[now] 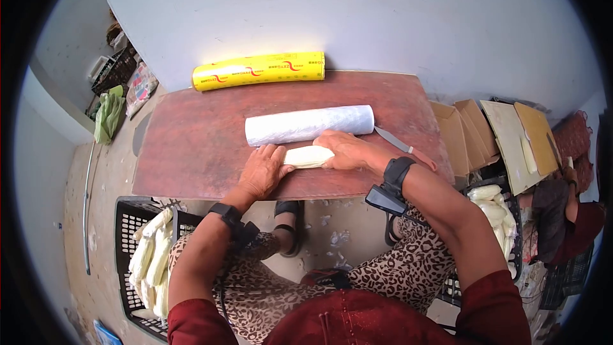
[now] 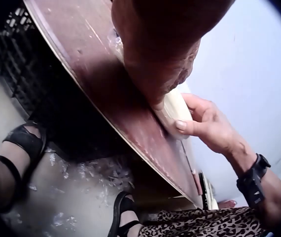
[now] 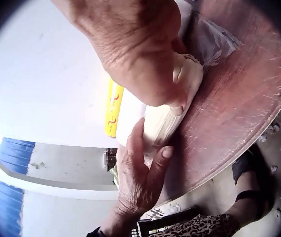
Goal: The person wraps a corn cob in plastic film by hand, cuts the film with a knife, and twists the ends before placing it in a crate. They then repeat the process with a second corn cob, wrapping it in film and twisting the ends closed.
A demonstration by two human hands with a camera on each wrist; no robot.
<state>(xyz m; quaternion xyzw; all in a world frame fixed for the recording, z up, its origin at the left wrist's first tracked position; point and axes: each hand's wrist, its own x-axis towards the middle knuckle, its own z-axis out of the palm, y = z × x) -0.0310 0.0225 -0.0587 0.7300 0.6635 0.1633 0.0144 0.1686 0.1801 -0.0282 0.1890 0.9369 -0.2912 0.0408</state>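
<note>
A pale, elongated bundle point(image 1: 309, 157) lies on the red-brown table point(image 1: 185, 147), just in front of a white roll of clear film point(image 1: 310, 124). My left hand point(image 1: 260, 170) grips its left end, and my right hand point(image 1: 348, 151) grips its right end. In the right wrist view the bundle point(image 3: 162, 121) shows fine lengthwise ridges, with the right thumb along its side. The left wrist view shows the right hand's point(image 2: 212, 126) thumb and fingers around one end of the bundle point(image 2: 176, 111). A knife point(image 1: 405, 148) lies right of the roll.
A yellow printed roll point(image 1: 258, 71) lies at the table's back edge. Black crates of pale, wrapped bundles stand at the left point(image 1: 153, 262) and right point(image 1: 495, 211). Cardboard point(image 1: 469, 131) leans at the right, near another person's arm point(image 1: 570, 195). Plastic scraps litter the floor.
</note>
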